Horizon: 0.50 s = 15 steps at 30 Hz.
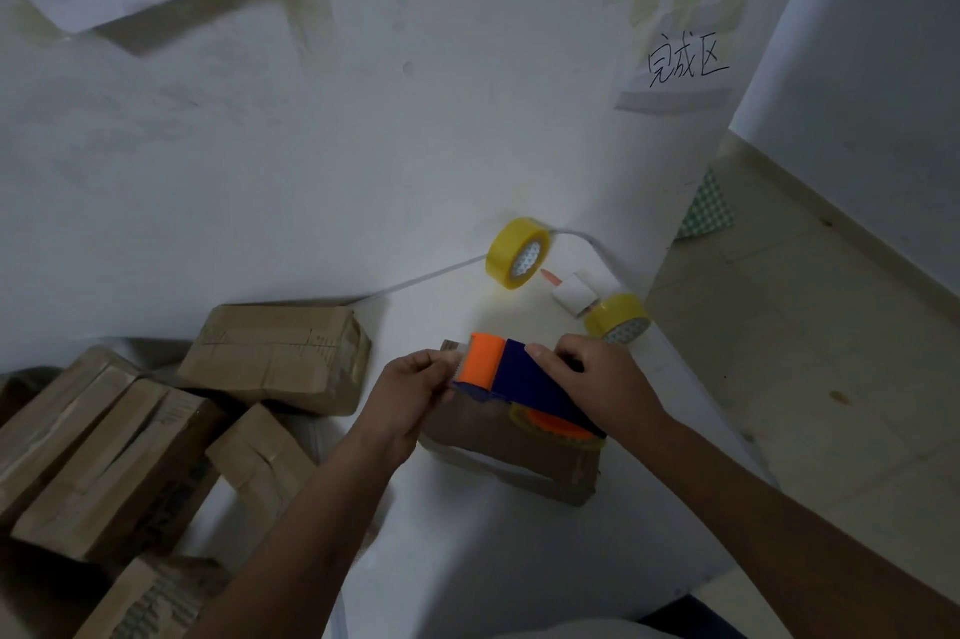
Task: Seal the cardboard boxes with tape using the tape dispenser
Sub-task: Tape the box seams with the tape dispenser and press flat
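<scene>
Head view, looking down: the right hand (592, 383) grips the rear of the blue-and-orange tape dispenser (519, 386), fingers curled round it, holding it over a cardboard box (524, 456). The left hand (410, 394) is at the orange front end, fingertips pinched by the blade; what they hold I can't tell. Both forearms reach in from below. A white table (493, 560) stands against a white wall (363, 144) bearing a handwritten paper sign (680, 66). Two yellow tape rolls (517, 251) (618, 318) sit beyond the dispenser, with a small white block (574, 295) between them. More boxes (278, 357) are piled at left.
</scene>
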Available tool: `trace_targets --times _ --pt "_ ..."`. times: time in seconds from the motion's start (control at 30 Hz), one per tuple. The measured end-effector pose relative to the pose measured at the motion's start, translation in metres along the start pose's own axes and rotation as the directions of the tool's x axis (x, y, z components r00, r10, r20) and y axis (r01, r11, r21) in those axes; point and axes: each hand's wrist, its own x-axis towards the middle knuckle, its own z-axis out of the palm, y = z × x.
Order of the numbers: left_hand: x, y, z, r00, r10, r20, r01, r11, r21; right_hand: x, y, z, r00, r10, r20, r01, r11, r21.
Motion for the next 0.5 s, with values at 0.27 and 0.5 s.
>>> trace_targets --times 0.27,0.5 --pt "0.03 0.004 -0.072 0.965 -0.138 -0.222 0.113 0.986 -0.121 0.002 0.02 -0.013 1.0 0.026 -0.01 -0.027 0.982 -0.186" --pt "0.059 -0.026 -0.074 0.945 -0.204 -0.254 0.192 0.979 -0.072 0.007 0.015 0.0 0.996 0.084 -0.009 -0.082 0.938 -0.338"
